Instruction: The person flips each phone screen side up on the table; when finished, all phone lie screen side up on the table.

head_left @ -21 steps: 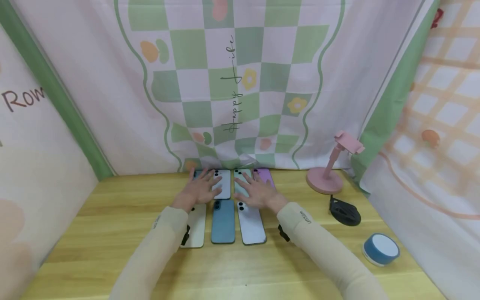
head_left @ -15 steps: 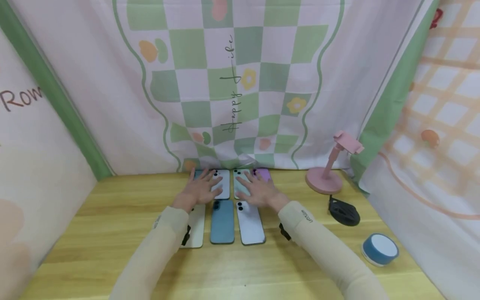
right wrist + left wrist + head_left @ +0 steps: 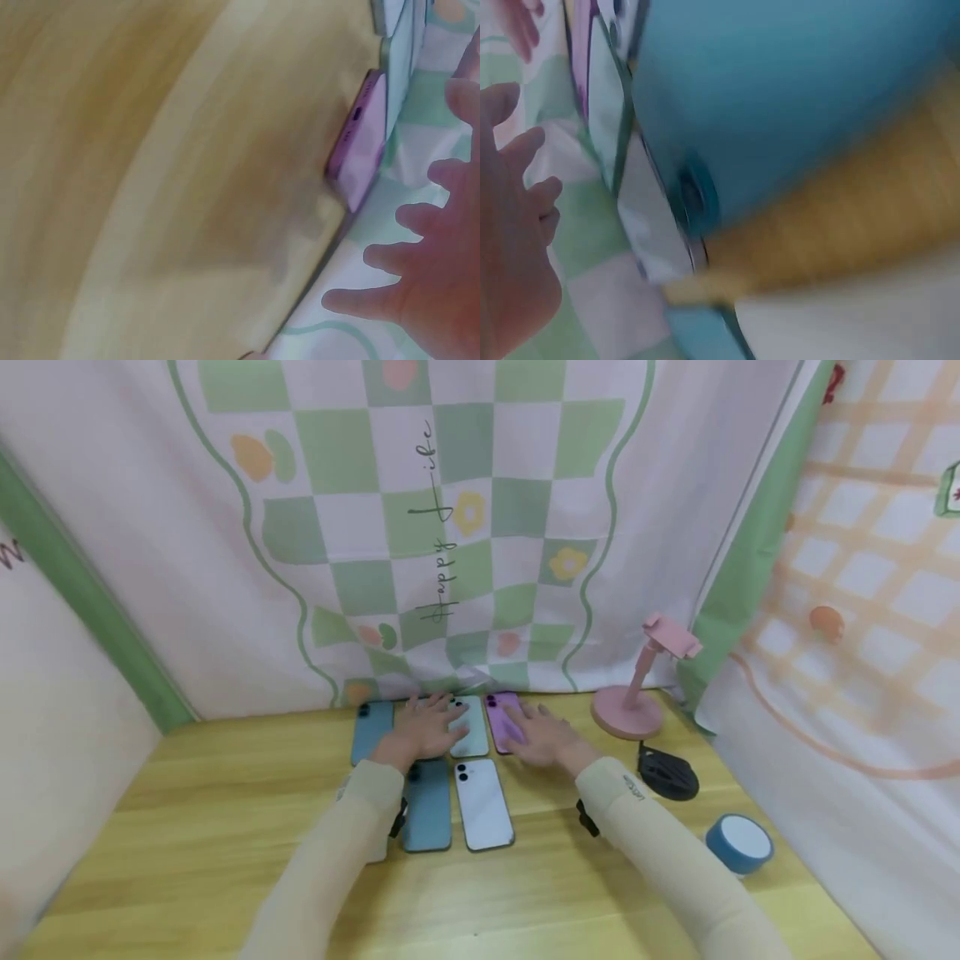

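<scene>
Several smartphones lie face down in two rows on the wooden table. My left hand, fingers spread, is over the back row, covering most of a pale phone beside the mint phone; a blue phone shows to its left. My right hand, also spread, overlaps the right side of the purple phone. In front lie a blue-grey phone, large in the left wrist view, and a white phone. My left sleeve hides most of a cream phone. Neither hand grips anything.
To the right stand a pink phone stand, a black teardrop-shaped object and a blue-and-white round container. A checked curtain hangs along the table's back edge. Another curtain hangs at the right.
Both hands have moved right over the back row, uncovering the blue phone at its left end. The right hand has left the mint phone. The head view has turned slightly right.
</scene>
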Demonstrator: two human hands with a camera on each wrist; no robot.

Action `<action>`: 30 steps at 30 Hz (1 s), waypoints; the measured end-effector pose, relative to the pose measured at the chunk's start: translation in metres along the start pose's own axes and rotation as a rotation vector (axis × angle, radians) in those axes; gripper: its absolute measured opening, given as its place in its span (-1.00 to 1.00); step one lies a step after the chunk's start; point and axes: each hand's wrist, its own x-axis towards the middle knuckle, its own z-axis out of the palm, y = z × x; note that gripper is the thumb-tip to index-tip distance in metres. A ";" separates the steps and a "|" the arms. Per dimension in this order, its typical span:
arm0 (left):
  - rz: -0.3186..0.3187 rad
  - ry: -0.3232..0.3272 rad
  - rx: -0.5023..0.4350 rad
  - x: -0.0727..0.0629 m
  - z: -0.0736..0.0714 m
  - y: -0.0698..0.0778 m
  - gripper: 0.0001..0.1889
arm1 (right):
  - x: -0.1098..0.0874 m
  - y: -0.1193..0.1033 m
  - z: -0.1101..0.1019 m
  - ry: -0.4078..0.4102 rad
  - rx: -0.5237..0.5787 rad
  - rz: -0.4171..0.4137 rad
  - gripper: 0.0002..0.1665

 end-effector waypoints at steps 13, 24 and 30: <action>-0.003 -0.023 -0.010 0.046 0.015 0.039 -0.40 | -0.013 0.009 0.010 -0.030 0.002 -0.058 -0.18; -0.045 -0.061 -0.115 0.072 0.006 0.044 -0.31 | -0.007 0.017 0.011 0.014 -0.102 -0.133 -0.28; -0.056 -0.106 -0.130 0.084 0.005 0.045 -0.28 | -0.006 0.017 0.013 0.056 -0.092 -0.173 -0.33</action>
